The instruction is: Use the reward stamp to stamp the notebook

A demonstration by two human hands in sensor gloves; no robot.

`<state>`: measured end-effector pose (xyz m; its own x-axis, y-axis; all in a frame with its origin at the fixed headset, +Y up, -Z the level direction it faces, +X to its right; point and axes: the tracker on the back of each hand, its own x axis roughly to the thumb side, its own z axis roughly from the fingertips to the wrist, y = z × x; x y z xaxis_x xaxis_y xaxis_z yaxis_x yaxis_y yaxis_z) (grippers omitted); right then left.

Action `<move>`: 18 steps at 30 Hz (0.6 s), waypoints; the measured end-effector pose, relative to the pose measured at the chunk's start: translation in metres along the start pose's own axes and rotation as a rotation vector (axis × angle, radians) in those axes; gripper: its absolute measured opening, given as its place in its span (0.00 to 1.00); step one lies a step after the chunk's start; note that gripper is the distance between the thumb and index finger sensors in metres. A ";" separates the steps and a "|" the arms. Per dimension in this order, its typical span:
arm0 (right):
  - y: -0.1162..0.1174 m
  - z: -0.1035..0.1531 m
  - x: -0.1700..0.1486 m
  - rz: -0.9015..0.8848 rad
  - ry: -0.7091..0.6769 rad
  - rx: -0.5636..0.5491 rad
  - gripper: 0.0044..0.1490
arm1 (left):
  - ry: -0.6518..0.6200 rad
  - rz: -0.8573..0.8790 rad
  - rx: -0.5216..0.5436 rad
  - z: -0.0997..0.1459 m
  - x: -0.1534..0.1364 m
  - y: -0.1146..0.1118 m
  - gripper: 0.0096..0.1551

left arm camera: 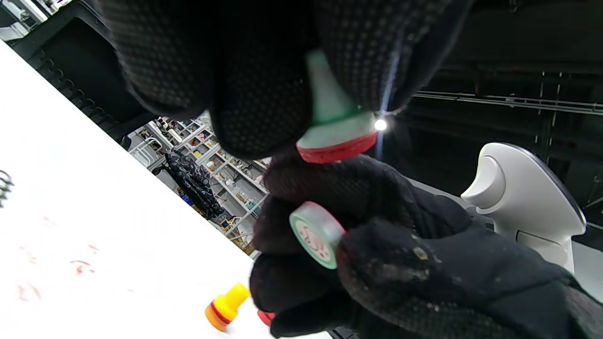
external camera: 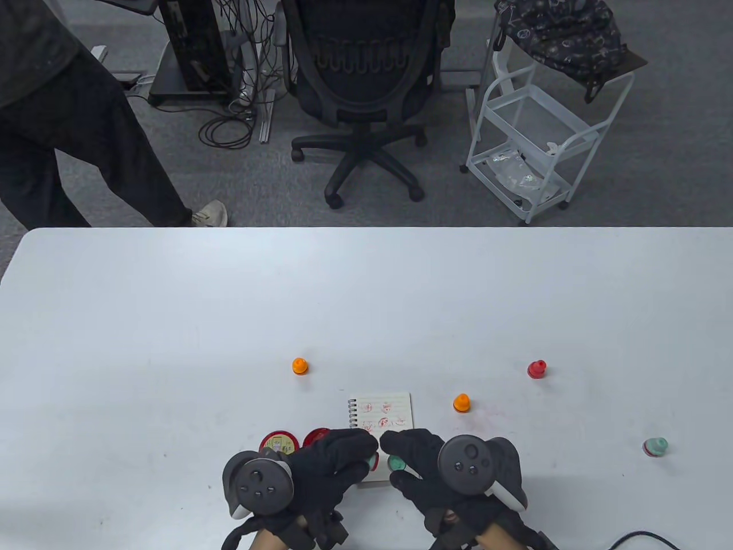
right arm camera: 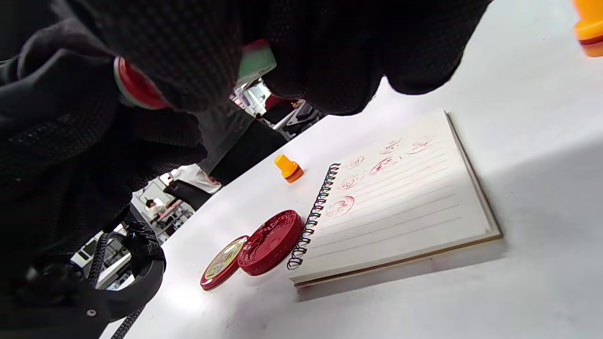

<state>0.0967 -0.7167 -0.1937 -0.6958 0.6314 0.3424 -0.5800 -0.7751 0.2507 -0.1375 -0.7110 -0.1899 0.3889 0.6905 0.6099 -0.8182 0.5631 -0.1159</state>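
Green plastic reward stamp, light, rigid, slick, sits pinched by its handle in the left hand; right hand pinches its cap at three o'clock.

An office or lab workspace: a white table stands on grey carpet, facing a black mesh office chair on castors and a desk frame trailing loose cables. A white wheeled utility cart carries a dark patterned bag, while shelving crowded with supplies lines the background in the left wrist view.
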 end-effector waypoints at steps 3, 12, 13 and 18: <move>0.002 0.000 0.001 -0.032 -0.004 0.003 0.45 | 0.007 -0.009 -0.010 -0.001 0.000 -0.003 0.25; 0.005 0.002 -0.001 -0.103 -0.011 -0.013 0.49 | -0.003 -0.056 -0.037 -0.001 0.001 -0.008 0.25; 0.005 0.002 -0.002 -0.121 -0.015 -0.013 0.49 | -0.002 -0.063 -0.054 -0.001 0.001 -0.009 0.25; 0.005 0.003 -0.002 -0.174 -0.043 -0.039 0.48 | -0.014 -0.062 -0.065 -0.001 0.002 -0.012 0.25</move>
<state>0.0962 -0.7216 -0.1905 -0.5651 0.7538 0.3353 -0.7068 -0.6520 0.2746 -0.1264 -0.7159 -0.1883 0.4313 0.6474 0.6284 -0.7633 0.6331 -0.1284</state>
